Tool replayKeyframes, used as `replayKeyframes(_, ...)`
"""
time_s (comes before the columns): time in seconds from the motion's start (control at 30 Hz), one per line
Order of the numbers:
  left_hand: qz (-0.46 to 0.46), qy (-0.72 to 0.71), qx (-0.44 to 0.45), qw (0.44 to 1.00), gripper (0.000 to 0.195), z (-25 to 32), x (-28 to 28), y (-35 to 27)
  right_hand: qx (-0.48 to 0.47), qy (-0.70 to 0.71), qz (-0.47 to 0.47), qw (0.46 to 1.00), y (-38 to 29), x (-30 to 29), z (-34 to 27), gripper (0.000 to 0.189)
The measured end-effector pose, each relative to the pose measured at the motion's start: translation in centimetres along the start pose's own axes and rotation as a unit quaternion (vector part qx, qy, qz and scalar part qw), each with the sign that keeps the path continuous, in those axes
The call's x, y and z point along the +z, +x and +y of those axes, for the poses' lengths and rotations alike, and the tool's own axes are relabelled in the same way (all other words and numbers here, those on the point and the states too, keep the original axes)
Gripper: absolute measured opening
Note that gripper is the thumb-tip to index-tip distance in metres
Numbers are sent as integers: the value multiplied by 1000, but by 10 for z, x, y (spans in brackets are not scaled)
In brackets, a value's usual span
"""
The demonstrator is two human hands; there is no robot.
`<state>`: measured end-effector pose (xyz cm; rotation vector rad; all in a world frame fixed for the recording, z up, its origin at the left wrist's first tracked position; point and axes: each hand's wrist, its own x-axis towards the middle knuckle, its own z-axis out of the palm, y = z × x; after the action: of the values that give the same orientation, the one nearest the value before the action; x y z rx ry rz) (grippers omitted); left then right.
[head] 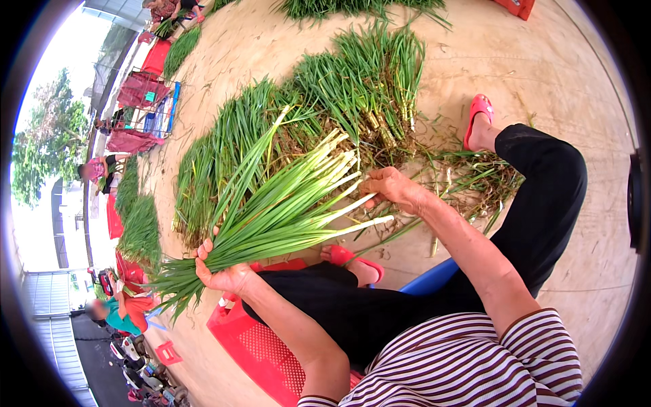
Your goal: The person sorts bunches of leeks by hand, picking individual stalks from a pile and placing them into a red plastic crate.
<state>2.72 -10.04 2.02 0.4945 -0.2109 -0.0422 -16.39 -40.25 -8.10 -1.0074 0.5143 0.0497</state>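
My left hand grips a bunch of long green garlic chives or similar leafy stalks near the leaf tips. The pale, clean stem ends fan out toward my right hand. That hand's fingers are bent close together at one white stem end; whether they pinch it is partly hidden. Beyond the bunch lies a heap of untrimmed stalks on the floor, with brown, soil-coloured root ends. Another part of the heap stretches farther off, its stems pointing back toward me.
Torn leaves and root scraps litter the floor beside my foot in a red slipper. A red plastic crate stands by my left leg. A blue seat edge shows between my legs. Other people sit along the left, near more green piles.
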Motion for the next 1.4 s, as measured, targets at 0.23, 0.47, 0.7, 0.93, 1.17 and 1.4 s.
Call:
replayKeyframes(0.23, -3, -4, 8, 1000, 12, 4, 0, 0, -37, -592, 214, 776, -1, -63, 15, 23)
replayKeyframes(0.47, -8, -3, -6, 1000, 13, 5, -9, 1, -100, -356, 55, 927, -6, -21, -18, 29)
replayKeyframes(0.7, 7, -5, -2, 1000, 13, 4, -3, -1, -180, -297, 236, 907, -3, -33, -16, 22)
replayKeyframes(0.93, -28, -37, -18, 999, 8, 1, 3, -6, -130, -151, 149, 969, 2, -8, -22, 19)
replayKeyframes(1.17, -64, -22, -6, 998, 12, 0, 5, -8, -229, 97, 282, 927, -3, -15, -46, 18)
replayKeyframes(1.4, -49, -14, -5, 999, 11, 8, 4, -7, -106, -579, 553, 590, -20, -120, 16, 20)
